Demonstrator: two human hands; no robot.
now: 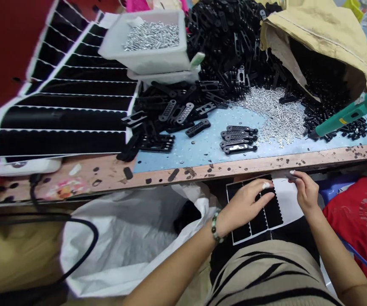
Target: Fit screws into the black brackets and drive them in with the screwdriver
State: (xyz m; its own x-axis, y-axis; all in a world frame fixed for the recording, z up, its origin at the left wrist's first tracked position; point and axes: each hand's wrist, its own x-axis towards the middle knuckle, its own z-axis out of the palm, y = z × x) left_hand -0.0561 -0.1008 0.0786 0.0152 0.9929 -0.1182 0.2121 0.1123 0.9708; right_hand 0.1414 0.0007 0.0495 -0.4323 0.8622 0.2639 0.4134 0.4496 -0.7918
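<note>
A white sheet with black scallop-edged strips lies across my lap, below the table's front edge. My left hand, with a bead bracelet at the wrist, rests on the strips, its fingers apart and pointing right. At the sheet's upper right corner, my right hand is closed in a pinch; a small dark thing shows at the fingertips, too small to name.
On the blue table sit a white tub of metal pins, black plastic parts, loose pins, a green electric screwdriver and more striped sheets. A white bag hangs below left.
</note>
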